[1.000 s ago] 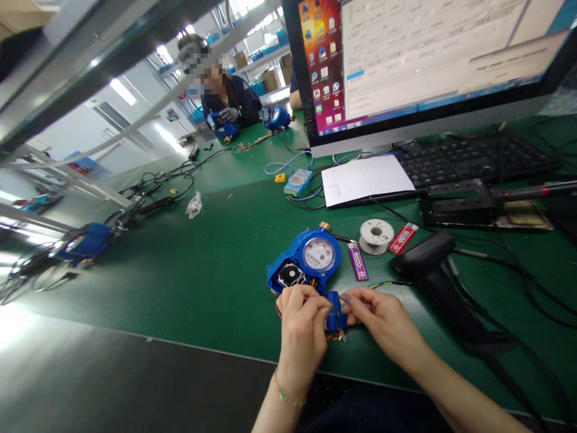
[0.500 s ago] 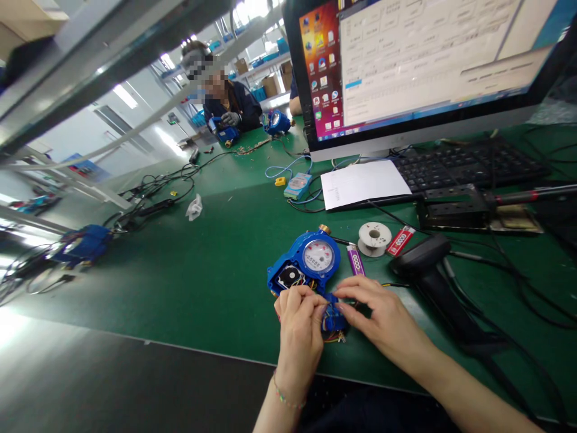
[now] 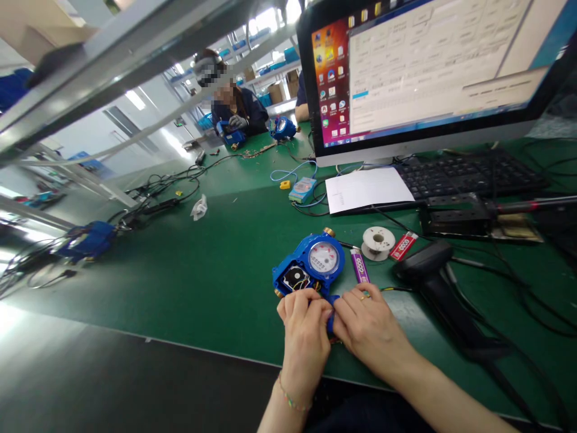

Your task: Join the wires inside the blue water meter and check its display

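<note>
Left hand: fingers are bending inward, nearly closed, and gripping the left side of a small blue part. Right hand: fingers are curling closed and gripping the same part from the right. Blue meter, one: lying on the near part of the table, just beyond both hands, its dial facing up and its compartment showing open. Hard to make out: fingers are covering most of the small part and the compartment's near edge; whether any wire is sitting between the fingertips, cannot tell. Both forearms: running off the near edge of view.
</note>
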Available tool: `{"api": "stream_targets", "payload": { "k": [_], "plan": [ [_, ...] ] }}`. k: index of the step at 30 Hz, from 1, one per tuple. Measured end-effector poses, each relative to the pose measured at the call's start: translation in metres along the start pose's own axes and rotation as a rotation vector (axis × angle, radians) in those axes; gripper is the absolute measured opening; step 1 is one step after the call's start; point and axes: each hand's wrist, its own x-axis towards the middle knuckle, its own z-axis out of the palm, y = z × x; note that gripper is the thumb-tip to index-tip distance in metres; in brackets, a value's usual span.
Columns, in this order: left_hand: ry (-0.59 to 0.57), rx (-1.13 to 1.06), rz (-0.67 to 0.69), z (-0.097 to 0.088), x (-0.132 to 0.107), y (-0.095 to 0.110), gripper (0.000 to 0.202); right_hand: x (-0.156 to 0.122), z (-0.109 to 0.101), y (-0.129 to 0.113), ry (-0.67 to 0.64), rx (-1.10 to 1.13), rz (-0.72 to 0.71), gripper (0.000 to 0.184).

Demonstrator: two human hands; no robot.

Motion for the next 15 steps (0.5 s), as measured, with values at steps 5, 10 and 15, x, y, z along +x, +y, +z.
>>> {"api": "stream_targets", "payload": {
  "k": [5, 10, 15],
  "plan": [
    [0.001, 0.069, 0.037, -0.004, 0.000, 0.001, 0.017, -0.005, 0.013, 0.002, -0.040, 0.019, -0.021, 0.026],
    [-0.037, 0.055, 0.036, -0.017, 0.007, 0.001, 0.016, -0.011, 0.005, 0.009, -0.085, 0.335, 0.064, 0.028],
    [0.056, 0.048, -0.002, -0.045, 0.030, -0.021, 0.012, -0.010, -0.019, 0.024, -0.015, 0.593, 0.400, 0.025]
  ]
}}
